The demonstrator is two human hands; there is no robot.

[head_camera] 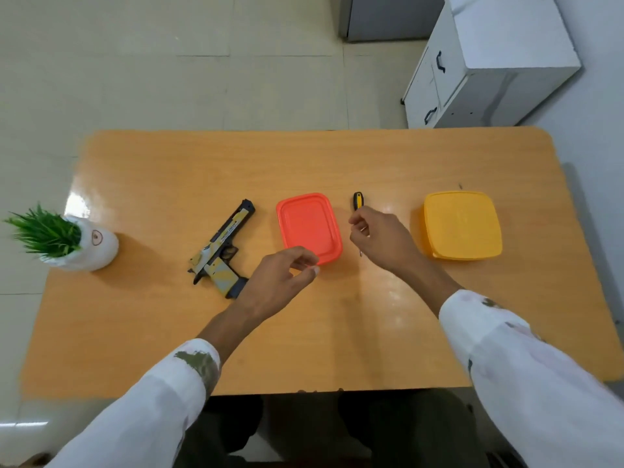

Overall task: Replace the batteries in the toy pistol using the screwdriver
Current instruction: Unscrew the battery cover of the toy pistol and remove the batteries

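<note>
My left hand, half-curled, hangs between the yellow-grey plastic toy pistol, which lies flat, and the red plastic lidded box; if it touches the box I cannot tell. The pistol seems light and stiff, best taken at its grip. My right hand curls round the black-yellow screwdriver.

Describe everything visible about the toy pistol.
The toy pistol lies flat on its side on the wooden table, muzzle pointing away and rightward, grip toward the near edge. It looks plastic: black frame and trigger guard, yellow-and-grey camouflage panels, dark lettering along the slide. It sits between a potted plant and a red container, touching neither. The left hand hangs by its grip base; contact cannot be told.
</note>
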